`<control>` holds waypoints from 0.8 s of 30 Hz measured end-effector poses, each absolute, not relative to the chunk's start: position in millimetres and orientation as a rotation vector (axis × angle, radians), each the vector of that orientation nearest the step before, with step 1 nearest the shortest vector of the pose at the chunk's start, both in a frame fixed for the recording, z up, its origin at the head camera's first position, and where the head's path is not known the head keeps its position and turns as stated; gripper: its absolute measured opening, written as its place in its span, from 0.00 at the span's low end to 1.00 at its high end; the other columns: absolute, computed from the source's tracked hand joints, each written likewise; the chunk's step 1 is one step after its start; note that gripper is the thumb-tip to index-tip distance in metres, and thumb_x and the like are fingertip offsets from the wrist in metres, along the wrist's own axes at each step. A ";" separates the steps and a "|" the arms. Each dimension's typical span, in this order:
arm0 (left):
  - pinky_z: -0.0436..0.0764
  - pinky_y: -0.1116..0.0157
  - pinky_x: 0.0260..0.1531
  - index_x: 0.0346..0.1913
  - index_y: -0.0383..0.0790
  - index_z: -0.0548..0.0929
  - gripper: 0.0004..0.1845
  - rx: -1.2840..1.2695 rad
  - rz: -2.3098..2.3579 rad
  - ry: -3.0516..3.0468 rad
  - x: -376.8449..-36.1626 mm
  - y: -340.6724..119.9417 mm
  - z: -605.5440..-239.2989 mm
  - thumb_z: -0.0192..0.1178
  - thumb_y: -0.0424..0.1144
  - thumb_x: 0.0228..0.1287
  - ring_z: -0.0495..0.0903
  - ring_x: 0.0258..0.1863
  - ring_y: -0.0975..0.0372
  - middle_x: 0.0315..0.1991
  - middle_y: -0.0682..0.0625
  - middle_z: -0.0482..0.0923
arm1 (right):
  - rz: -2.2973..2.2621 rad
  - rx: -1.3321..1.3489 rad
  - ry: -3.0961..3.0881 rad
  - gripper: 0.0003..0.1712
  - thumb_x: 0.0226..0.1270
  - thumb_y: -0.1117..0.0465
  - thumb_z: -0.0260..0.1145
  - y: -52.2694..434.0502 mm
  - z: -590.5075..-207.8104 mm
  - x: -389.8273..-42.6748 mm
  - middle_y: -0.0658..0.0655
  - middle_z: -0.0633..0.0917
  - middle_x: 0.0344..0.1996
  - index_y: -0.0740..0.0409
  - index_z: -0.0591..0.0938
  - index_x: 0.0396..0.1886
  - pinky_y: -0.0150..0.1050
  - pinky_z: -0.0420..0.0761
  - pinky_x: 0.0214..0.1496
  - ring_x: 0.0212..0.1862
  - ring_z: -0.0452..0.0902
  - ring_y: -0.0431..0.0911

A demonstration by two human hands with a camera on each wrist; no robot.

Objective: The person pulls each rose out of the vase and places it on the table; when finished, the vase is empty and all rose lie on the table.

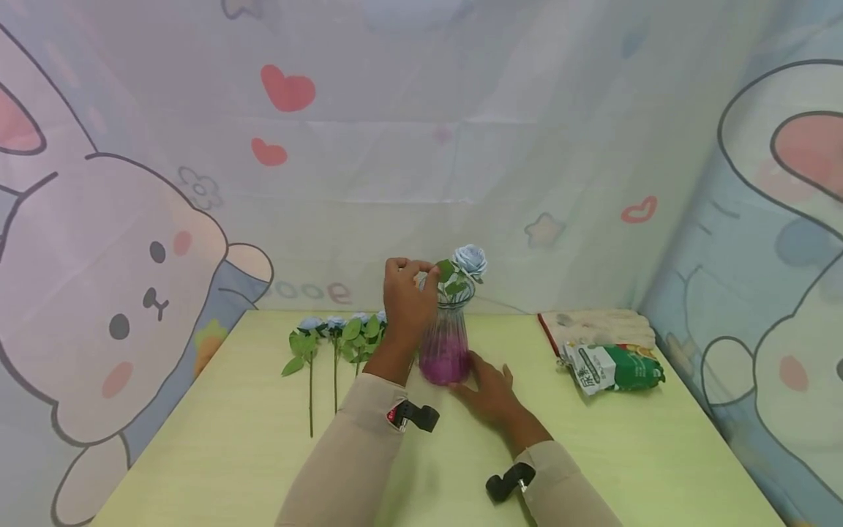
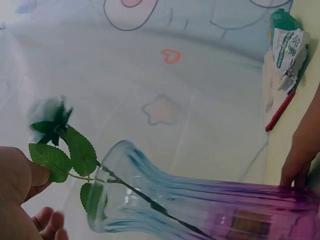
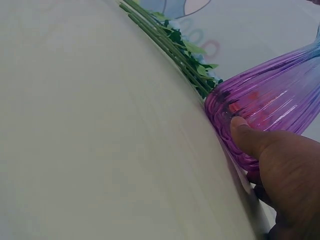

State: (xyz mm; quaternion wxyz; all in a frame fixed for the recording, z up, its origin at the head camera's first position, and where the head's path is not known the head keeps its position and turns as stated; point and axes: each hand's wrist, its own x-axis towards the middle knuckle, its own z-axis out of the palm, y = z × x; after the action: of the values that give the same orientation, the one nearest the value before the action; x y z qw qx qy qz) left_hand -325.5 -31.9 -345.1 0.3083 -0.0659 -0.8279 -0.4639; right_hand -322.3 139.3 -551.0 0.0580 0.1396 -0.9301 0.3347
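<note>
L hand [image 1: 407, 296] pinching leaf of rose [image 1: 470, 260] in vase [image 1: 447, 340] | R hand [image 1: 490, 388] fingers relaxed, steadying vase base | spare roses [image 1: 336, 340] lying beyond L wrist

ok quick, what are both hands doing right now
Left hand: pinches a leaf of the blue rose in the vase.
Right hand: rests against the vase base, thumb touching; grip cannot be told.

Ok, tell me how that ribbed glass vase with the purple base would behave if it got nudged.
The ribbed glass vase with the purple base looks fragile, being thin clear glass. It is tall with a narrow neck, so probably apt to tip; the right hand rests against its base. Smooth glass may be slippery. The blue artificial rose, touched by the left hand, adds little weight.
</note>
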 end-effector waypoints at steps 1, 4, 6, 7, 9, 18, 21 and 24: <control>0.77 0.52 0.41 0.42 0.42 0.85 0.12 -0.196 -1.226 -2.185 -325.8 -33.6 -341.9 0.58 0.47 0.73 0.74 0.39 0.52 0.50 0.43 0.72 | 1.017 0.422 -2.816 0.47 0.66 0.34 0.62 139.5 -550.6 -322.8 0.51 0.70 0.73 0.48 0.60 0.78 0.69 0.39 0.75 0.76 0.63 0.49; 0.79 0.55 0.33 0.42 0.41 0.83 0.13 -0.236 -1.192 -2.198 -326.4 -37.9 -334.0 0.56 0.47 0.75 0.79 0.33 0.52 0.46 0.42 0.77 | 1.023 0.419 -2.819 0.47 0.66 0.33 0.62 140.1 -550.3 -323.2 0.51 0.70 0.73 0.49 0.61 0.78 0.69 0.39 0.75 0.76 0.63 0.50; 0.78 0.57 0.31 0.42 0.41 0.82 0.13 -0.240 -1.159 -2.213 -325.9 -40.2 -330.6 0.54 0.47 0.75 0.80 0.33 0.52 0.43 0.43 0.81 | 1.027 0.418 -2.826 0.47 0.66 0.33 0.62 140.2 -550.3 -322.8 0.52 0.70 0.73 0.49 0.60 0.78 0.69 0.39 0.75 0.76 0.63 0.51; 0.77 0.57 0.30 0.42 0.42 0.82 0.13 -0.237 -1.145 -2.222 -326.2 -41.1 -329.7 0.54 0.48 0.76 0.80 0.32 0.53 0.41 0.44 0.82 | 1.030 0.417 -2.830 0.47 0.66 0.33 0.61 140.1 -550.2 -322.5 0.52 0.69 0.73 0.50 0.60 0.78 0.69 0.38 0.75 0.76 0.63 0.51; 0.73 0.59 0.26 0.42 0.43 0.81 0.13 -0.216 -1.099 -2.239 -326.1 -41.9 -328.3 0.53 0.48 0.76 0.77 0.29 0.54 0.35 0.45 0.81 | 1.030 0.415 -2.837 0.48 0.66 0.33 0.61 140.0 -550.7 -322.3 0.53 0.69 0.74 0.50 0.60 0.78 0.69 0.38 0.76 0.76 0.62 0.51; 0.71 0.58 0.22 0.47 0.47 0.78 0.16 -0.109 -0.951 -2.344 -325.8 -45.2 -322.4 0.45 0.54 0.79 0.74 0.23 0.54 0.36 0.45 0.77 | 1.002 0.407 -2.845 0.49 0.66 0.31 0.60 140.1 -555.1 -325.5 0.53 0.68 0.74 0.49 0.59 0.78 0.68 0.38 0.76 0.77 0.61 0.51; 0.76 0.58 0.24 0.49 0.43 0.71 0.19 -0.162 -1.103 -2.376 -328.9 -48.4 -321.4 0.37 0.54 0.81 0.78 0.24 0.53 0.37 0.43 0.76 | 0.992 0.407 -2.842 0.49 0.65 0.30 0.60 140.0 -557.2 -327.2 0.52 0.68 0.74 0.48 0.58 0.78 0.68 0.38 0.76 0.77 0.61 0.51; 0.81 0.57 0.23 0.51 0.40 0.66 0.22 -0.230 -1.361 -2.382 -332.6 -51.9 -320.6 0.30 0.55 0.81 0.85 0.22 0.53 0.34 0.39 0.76 | 0.996 0.403 -2.846 0.50 0.65 0.30 0.60 140.2 -557.6 -327.8 0.51 0.68 0.74 0.47 0.58 0.79 0.68 0.37 0.76 0.77 0.61 0.50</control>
State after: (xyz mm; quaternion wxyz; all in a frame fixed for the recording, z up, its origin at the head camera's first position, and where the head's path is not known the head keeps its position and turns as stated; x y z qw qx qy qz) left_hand -332.6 -51.9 -320.6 0.1931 -0.0819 -0.8489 -0.4851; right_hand -327.8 140.2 -557.6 0.0496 0.1322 -0.9344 0.3269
